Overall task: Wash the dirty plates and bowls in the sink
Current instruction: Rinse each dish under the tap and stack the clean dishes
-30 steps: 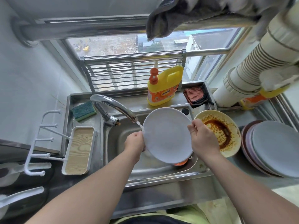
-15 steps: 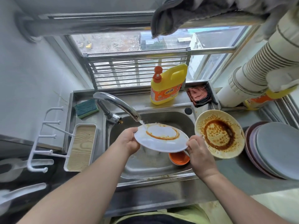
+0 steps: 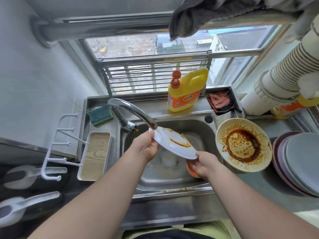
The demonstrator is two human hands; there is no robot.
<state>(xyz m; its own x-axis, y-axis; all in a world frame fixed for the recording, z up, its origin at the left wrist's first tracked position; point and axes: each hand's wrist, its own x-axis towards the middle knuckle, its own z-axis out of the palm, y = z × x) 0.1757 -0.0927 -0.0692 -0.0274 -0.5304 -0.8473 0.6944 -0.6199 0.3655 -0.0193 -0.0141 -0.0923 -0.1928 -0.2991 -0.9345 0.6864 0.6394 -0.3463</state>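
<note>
Change since the earlier frames: white round plastic plate [image 3: 174,144], a second ago held upright with its underside to the camera, now turned face-up and tilted, its far edge raised under the spout of the curved chrome tap [image 3: 133,112].

Left hand [image 3: 145,147]: fingers curled round the plate's upper-left rim, gripping it.
Right hand [image 3: 202,163]: grips the plate's lower-right rim; fingers mostly hidden beneath it.

Plate, condition: brown sauce ring on the inner face, not yet rinsed off. Held above the stainless steel sink basin [image 3: 198,128], touching nothing below.

Risks, judged:
- Wet, slick rim held only at two edges; could slip and drop into the basin.
- Water striking the tilted face could splash sauce over the surface or the person.
- Far rim sits very close to the spout; a knock is possible.

Containers and contents:
- Sink basin: foamy water at the bottom; small orange bowl [image 3: 190,169], partly hidden by the right hand, contents not visible.
- Cream round plate [image 3: 241,144], on the surface just right of the basin: heavy brown sauce residue.
- Stack of grey and mauve plates [image 3: 300,161], far right: top one looks clean.
- White rectangular tray with wood-grain lining [image 3: 95,156], left of the basin: nothing seen in it.
- Yellow detergent bottle with orange pump [image 3: 187,91], behind the basin: fill level not visible.
</note>
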